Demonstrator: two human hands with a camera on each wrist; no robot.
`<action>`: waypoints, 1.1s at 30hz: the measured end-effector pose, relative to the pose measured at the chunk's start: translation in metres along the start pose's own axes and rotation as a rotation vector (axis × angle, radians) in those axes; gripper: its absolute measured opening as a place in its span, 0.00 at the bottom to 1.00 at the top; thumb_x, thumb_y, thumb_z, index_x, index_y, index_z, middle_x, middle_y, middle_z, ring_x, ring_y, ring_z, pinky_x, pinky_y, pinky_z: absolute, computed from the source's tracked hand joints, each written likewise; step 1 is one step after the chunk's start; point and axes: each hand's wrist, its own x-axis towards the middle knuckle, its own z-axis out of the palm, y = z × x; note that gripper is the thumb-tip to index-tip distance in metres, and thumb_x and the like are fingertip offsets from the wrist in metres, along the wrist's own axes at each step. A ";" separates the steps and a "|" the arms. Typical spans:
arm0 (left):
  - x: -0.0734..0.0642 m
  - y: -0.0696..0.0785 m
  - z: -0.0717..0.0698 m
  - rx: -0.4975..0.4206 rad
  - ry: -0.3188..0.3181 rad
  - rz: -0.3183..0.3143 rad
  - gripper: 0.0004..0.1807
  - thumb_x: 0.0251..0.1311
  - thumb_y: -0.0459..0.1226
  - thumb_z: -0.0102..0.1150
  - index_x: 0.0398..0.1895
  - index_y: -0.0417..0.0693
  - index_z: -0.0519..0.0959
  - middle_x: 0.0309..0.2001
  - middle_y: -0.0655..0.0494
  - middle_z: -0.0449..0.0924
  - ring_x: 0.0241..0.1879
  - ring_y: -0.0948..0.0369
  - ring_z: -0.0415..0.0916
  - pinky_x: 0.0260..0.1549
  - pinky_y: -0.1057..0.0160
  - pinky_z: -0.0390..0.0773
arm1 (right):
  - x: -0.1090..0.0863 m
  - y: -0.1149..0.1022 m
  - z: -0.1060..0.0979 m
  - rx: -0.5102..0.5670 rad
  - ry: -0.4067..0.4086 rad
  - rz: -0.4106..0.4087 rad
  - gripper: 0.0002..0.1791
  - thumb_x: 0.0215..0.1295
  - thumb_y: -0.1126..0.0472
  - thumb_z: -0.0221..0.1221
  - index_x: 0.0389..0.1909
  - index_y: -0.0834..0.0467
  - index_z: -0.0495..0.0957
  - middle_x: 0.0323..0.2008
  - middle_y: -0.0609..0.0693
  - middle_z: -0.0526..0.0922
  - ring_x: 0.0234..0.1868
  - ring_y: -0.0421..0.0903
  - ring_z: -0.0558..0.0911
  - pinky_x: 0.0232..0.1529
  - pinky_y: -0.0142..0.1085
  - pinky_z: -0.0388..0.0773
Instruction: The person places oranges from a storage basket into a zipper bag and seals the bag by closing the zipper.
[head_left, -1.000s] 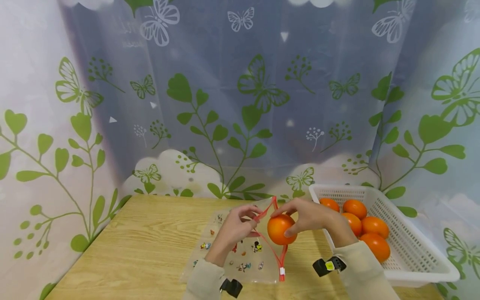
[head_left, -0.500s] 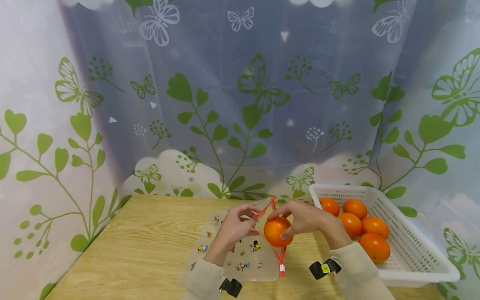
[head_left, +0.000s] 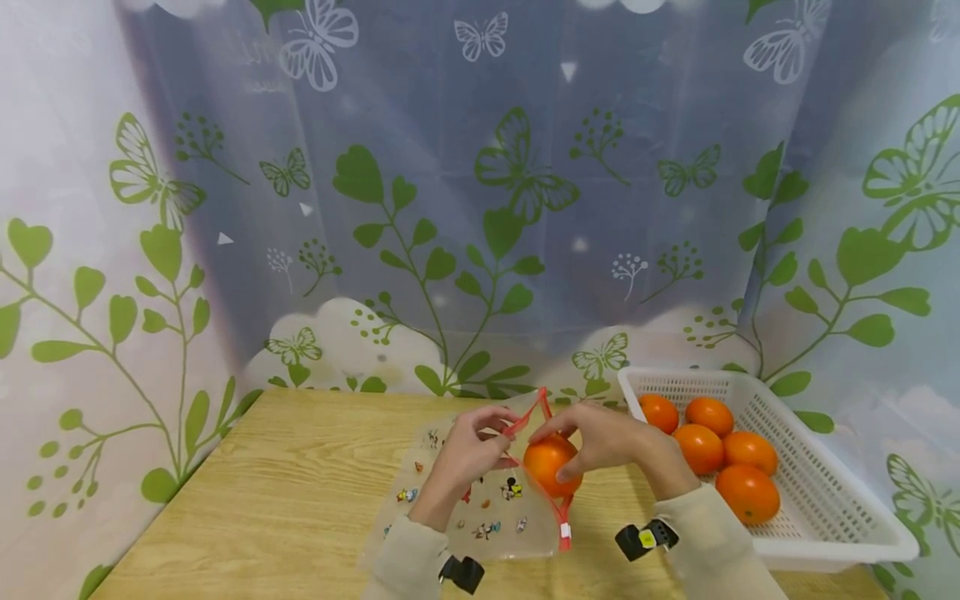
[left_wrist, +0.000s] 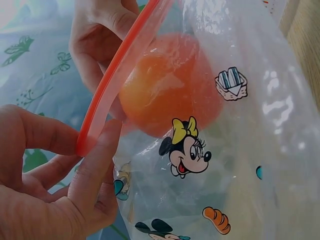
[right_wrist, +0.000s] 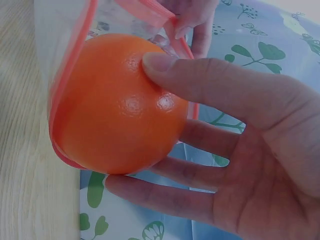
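An orange (right_wrist: 120,105) sits in the mouth of a clear zip bag (head_left: 495,533) printed with cartoon figures. My right hand (head_left: 600,442) grips the fruit between thumb and fingers, and its far side lies within the bag's red-edged opening. With thumb and fingertips, my left hand (head_left: 468,450) pinches the red zip edge (left_wrist: 117,70) and keeps the mouth spread. Through the clear plastic in the left wrist view, the orange shows behind the printed film. A white slider (head_left: 566,531) is at the near end of the zip.
On the right stands a white plastic basket (head_left: 840,492) with several oranges (head_left: 750,493) in its left part. A wooden table (head_left: 300,483) lies under everything. Behind it hangs a curtain (head_left: 420,250) with leaves and butterflies.
My right hand has moved left with the orange, from in front of the zip opening to inside its red edge. My left hand stays at the edge, almost still.
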 end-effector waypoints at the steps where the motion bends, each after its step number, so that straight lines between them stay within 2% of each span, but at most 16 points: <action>1: 0.000 0.000 0.000 -0.001 0.001 0.001 0.17 0.70 0.27 0.53 0.58 0.41 0.81 0.49 0.35 0.80 0.31 0.59 0.78 0.40 0.56 0.91 | 0.001 0.000 0.001 -0.004 -0.003 0.005 0.29 0.53 0.63 0.75 0.59 0.53 0.85 0.57 0.50 0.86 0.54 0.50 0.82 0.55 0.46 0.84; 13: 0.000 0.002 -0.001 -0.007 0.037 -0.012 0.15 0.71 0.29 0.55 0.58 0.43 0.82 0.49 0.38 0.81 0.34 0.59 0.81 0.40 0.56 0.91 | 0.004 0.004 0.004 -0.016 -0.018 -0.002 0.28 0.53 0.63 0.75 0.58 0.54 0.85 0.56 0.49 0.87 0.53 0.50 0.83 0.56 0.47 0.83; 19: 0.001 0.001 -0.001 -0.029 0.062 -0.001 0.14 0.71 0.30 0.56 0.57 0.43 0.83 0.49 0.35 0.80 0.36 0.59 0.82 0.40 0.58 0.91 | 0.004 0.006 0.004 -0.025 -0.019 -0.004 0.28 0.52 0.64 0.75 0.58 0.54 0.85 0.55 0.48 0.88 0.55 0.52 0.84 0.58 0.49 0.83; 26: 0.002 0.002 -0.001 -0.045 0.079 -0.006 0.13 0.72 0.30 0.57 0.56 0.43 0.83 0.46 0.41 0.82 0.36 0.60 0.82 0.41 0.59 0.91 | 0.005 0.008 0.004 -0.026 -0.023 -0.015 0.28 0.52 0.65 0.75 0.58 0.54 0.85 0.55 0.49 0.88 0.55 0.51 0.84 0.57 0.47 0.83; 33: 0.003 0.001 -0.001 -0.062 0.096 -0.024 0.13 0.71 0.31 0.58 0.55 0.43 0.84 0.48 0.39 0.82 0.38 0.58 0.84 0.42 0.58 0.91 | 0.005 0.008 0.003 -0.042 -0.022 0.003 0.28 0.55 0.61 0.75 0.60 0.52 0.84 0.54 0.49 0.87 0.55 0.56 0.83 0.58 0.53 0.82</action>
